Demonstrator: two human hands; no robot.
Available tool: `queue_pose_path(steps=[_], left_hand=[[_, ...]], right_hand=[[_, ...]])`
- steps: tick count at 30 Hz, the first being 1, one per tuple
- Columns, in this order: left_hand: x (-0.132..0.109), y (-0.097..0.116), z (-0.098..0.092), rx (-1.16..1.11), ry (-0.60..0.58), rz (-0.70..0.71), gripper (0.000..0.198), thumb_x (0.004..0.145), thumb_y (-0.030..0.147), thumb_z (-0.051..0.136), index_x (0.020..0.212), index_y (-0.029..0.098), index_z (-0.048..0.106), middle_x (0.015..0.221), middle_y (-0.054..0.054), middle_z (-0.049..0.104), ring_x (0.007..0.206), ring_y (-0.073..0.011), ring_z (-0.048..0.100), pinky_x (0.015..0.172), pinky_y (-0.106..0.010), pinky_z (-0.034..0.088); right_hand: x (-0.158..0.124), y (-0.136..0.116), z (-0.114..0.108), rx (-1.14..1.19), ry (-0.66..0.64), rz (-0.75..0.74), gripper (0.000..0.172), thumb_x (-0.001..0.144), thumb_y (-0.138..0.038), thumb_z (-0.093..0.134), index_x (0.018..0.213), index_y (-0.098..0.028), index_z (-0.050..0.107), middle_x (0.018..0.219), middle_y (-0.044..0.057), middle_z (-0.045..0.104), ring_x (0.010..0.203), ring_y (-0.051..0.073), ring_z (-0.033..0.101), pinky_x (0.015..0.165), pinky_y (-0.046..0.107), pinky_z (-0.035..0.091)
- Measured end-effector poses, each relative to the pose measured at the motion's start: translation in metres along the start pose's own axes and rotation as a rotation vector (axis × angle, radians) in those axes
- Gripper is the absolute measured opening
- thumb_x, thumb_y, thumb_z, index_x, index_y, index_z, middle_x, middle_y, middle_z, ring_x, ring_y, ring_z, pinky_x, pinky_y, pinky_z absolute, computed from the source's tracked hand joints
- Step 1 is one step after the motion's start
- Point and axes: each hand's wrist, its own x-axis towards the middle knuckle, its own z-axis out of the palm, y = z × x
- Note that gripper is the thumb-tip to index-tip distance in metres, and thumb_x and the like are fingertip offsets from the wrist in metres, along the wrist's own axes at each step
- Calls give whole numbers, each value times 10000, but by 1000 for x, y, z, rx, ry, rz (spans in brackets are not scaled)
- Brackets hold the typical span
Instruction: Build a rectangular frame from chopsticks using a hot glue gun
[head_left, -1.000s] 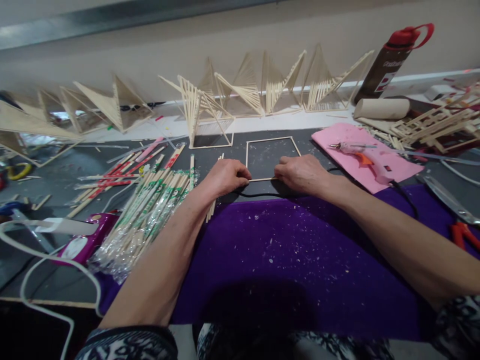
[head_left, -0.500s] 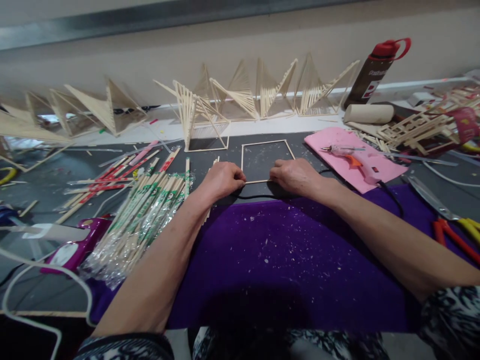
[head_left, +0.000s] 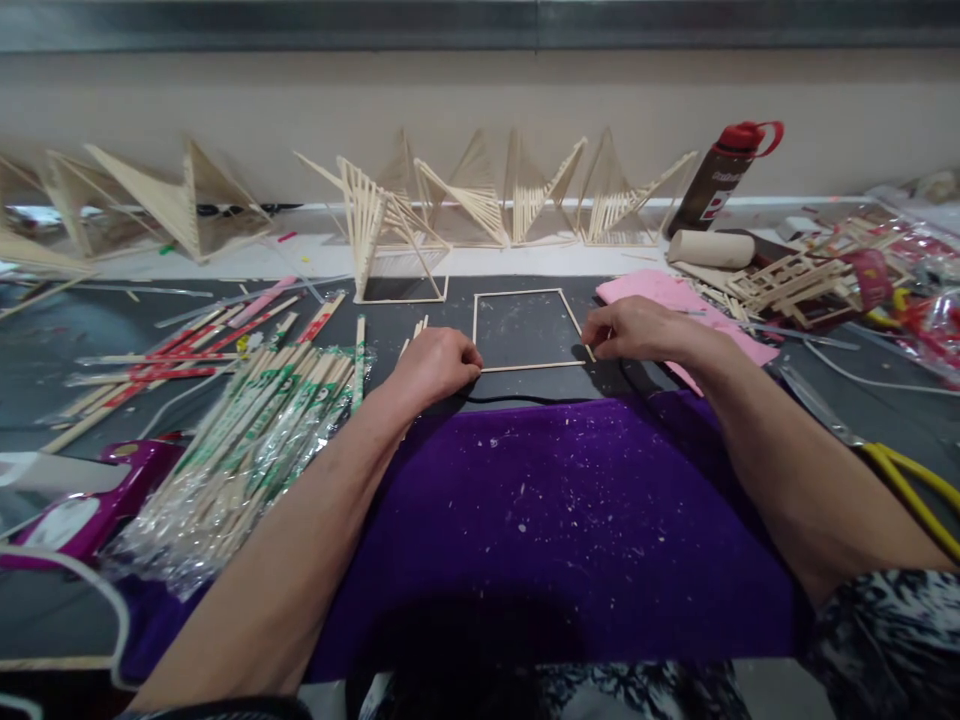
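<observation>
- Clock centred on the frame, 12 pointing at the wall; frame lies flat on the dark table, four thin pale sticks in a rough square, between the two hands.
- Left hand at 8 to 9 o'clock; fingers curled in and drawn together with the thumb, pinching the frame at its 8 o'clock corner; contact partly hidden under the fingertips.
- Right hand at 3 o'clock; thumb and forefinger nearly together about the right-hand stick close to its near end, other fingers bent; the 4 o'clock corner looks unjoined, the near stick stopping just beside that end.
- Short loose sticks at 9 o'clock, just beyond the left hand; bagged chopsticks at 8, partly behind the left forearm; red-marked sticks at 9, heaped crosswise.
- Nearest stick model at 10; further models around 12, upright in a row on the white ledge.
- Bottle at 2, upright, red lid; tan roll lying just in front of it.
- Pink sheet at 3, partly hidden by the right arm; yellow handles at 4.
- Purple cloth at 6, flecked with pale bits; black cable between it and the frame.
</observation>
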Motion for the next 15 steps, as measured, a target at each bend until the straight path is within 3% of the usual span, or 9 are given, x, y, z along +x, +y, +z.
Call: queue_pose_path(steps=[6,15], left_hand=[[-1,1,-1,-9,13,32,216,674,261,548,777,196,727,783,-71,683,745,-209,594,685,-307,399],[-3,2,-1,-33,24,29,198,672,265,556,753,202,724,785,-79,681,752,-207,591,709,-309,395]], right_hand=[[-1,-5,4,26,-62,-32,220,660,-210,537,862,-221,624,775,1,644,685,144,561,586,249,377],[2,-11,10,35,-26,-23,206,691,-212,513,851,-207,643,823,13,674,708,139,583,615,251,398]])
